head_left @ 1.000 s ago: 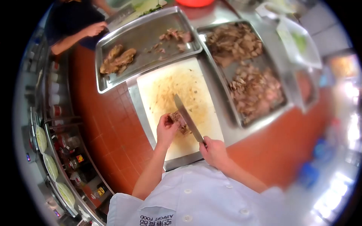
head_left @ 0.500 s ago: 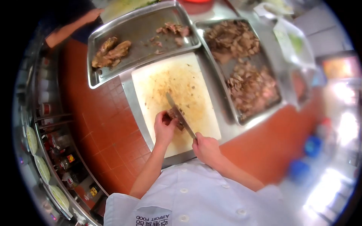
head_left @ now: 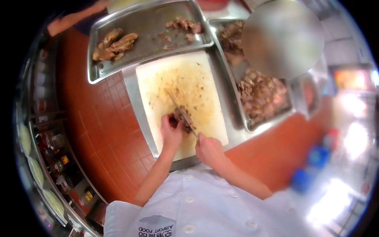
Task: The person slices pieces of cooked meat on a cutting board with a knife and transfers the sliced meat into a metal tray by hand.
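The front of a white coat [head_left: 205, 201] is nearest. Just past it, the right hand [head_left: 210, 150] is shut around the handle of a long knife [head_left: 182, 114]. The left hand [head_left: 171, 132] has its fingers bent, and its thumb and fingers pinch a small lump of meat [head_left: 187, 122]. I can't tell how hard it squeezes. The lump is on the near half of a white cutting board [head_left: 201, 87], right by the blade. A second ago, the right hand was farther from the left hand and more of the blade's flat side showed. Now the hands are closer, the blade looks thin, and meat shows on both sides of it. I think that means the knife is going through the lump, but the blade hides the cut. The board has brown stains and little crumbs on it. Past the board, on the left, is a metal tray [head_left: 146, 31] with big brown pieces [head_left: 122, 42] at one end and small scraps [head_left: 183, 23] at the other. On the right, another tray [head_left: 239, 70] holds a near pile of thin bits [head_left: 262, 96] and a far pile [head_left: 232, 37], partly hidden by a round blur. Far off, at the top left, is another person's arm [head_left: 77, 17].
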Demonstrator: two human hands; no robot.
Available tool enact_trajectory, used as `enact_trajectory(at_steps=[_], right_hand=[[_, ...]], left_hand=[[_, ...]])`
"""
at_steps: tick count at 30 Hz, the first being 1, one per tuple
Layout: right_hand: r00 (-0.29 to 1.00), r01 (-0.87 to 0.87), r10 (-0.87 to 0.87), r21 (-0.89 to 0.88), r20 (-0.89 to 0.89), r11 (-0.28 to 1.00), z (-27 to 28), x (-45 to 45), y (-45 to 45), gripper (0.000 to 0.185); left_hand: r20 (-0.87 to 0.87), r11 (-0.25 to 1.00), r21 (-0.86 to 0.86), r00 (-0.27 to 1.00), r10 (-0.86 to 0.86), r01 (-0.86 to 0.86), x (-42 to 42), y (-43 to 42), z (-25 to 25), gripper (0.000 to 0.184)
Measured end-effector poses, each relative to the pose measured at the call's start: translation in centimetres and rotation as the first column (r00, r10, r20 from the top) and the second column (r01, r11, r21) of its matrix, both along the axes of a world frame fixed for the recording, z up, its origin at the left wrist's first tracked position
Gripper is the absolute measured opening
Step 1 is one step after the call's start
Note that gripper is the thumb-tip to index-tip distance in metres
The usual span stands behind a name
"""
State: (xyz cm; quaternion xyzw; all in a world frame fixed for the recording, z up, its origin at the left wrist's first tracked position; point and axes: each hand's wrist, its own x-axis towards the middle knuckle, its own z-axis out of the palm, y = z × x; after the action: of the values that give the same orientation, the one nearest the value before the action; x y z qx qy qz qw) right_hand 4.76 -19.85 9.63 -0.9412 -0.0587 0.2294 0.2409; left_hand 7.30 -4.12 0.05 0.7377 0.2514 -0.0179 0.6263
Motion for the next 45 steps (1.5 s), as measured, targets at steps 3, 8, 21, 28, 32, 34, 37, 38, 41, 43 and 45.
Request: enact_trajectory(at_steps=[3, 8, 21, 28, 32, 34, 37, 38, 41, 43, 45], right_hand=[[1.0, -0.001, 0.001, -0.001, 0.012, 1.0, -1.1, 1.3, 0.6, 0.012], [0.997, -0.037, 0.034, -0.043, -0.071, 0.998, 0.6, 0.2, -0.6, 0.013], [0.982, -0.063, 0.048, -0.081, -0.185, 0.995, 0.1, 2.4, 0.2, 0.017], [0.992, -0.055, 0.045, -0.082, -0.115, 0.995, -3.2, 1.6, -0.1, 0.014], [0.979, -0.021, 0.0, -0.098, -0.205, 0.995, -1.8, -1.4, -2.3, 0.016], [0.991, -0.048, 0.037, -0.086, -0.125, 0.995, -2.6, -0.3, -1.8, 0.017], [0.993, -0.03, 0.022, -0.074, -0.112, 0.997, -4.0, 3.3, -0.5, 0.019], [0.992, -0.016, 0.008, -0.069, -0.122, 0.997, -4.1, 4.2, 0.4, 0.021], [0.993, 0.013, -0.012, 0.01, -0.116, 1.0, -3.1, 3.6, -1.8, 0.022], [0.993, 0.009, -0.001, 0.067, -0.119, 0.998, -2.7, 1.9, -4.5, 0.021], [0.992, 0.057, -0.043, 0.111, -0.122, 0.992, -1.7, 0.5, -6.3, 0.022]], left_hand=[[-0.013, 0.996, 0.085, 1.0, -0.019, 0.02, 0.3, 0.0, 0.1, 0.038], [-0.016, 0.989, 0.14, 0.999, -0.047, 0.049, 0.2, 0.0, 1.1, 0.034], [0.021, 0.984, 0.159, 0.997, -0.08, 0.076, 0.2, 0.0, -0.4, 0.039], [0.078, 0.985, 0.171, 0.996, -0.05, 0.036, 0.1, -0.5, -2.2, 0.04], [0.089, 0.995, 0.097, 0.995, -0.036, 0.027, -0.1, -0.1, -3.9, 0.042], [0.106, 0.998, 0.049, 0.993, -0.045, 0.04, -0.2, -0.1, -4.4, 0.042], [0.095, 0.999, 0.041, 0.995, -0.036, 0.032, -0.2, -0.5, -2.7, 0.041], [0.091, 0.999, 0.037, 0.995, -0.029, 0.026, -0.2, -0.6, -2.2, 0.042], [0.061, 0.995, 0.097, 0.997, -0.043, 0.037, -0.6, -1.1, 0.0, 0.041], [0.106, 0.997, 0.072, 0.994, -0.04, 0.032, -0.7, -1.5, 1.8, 0.041], [0.108, 0.971, 0.229, 0.99, -0.089, 0.063, -0.5, -1.0, 1.9, 0.042]])
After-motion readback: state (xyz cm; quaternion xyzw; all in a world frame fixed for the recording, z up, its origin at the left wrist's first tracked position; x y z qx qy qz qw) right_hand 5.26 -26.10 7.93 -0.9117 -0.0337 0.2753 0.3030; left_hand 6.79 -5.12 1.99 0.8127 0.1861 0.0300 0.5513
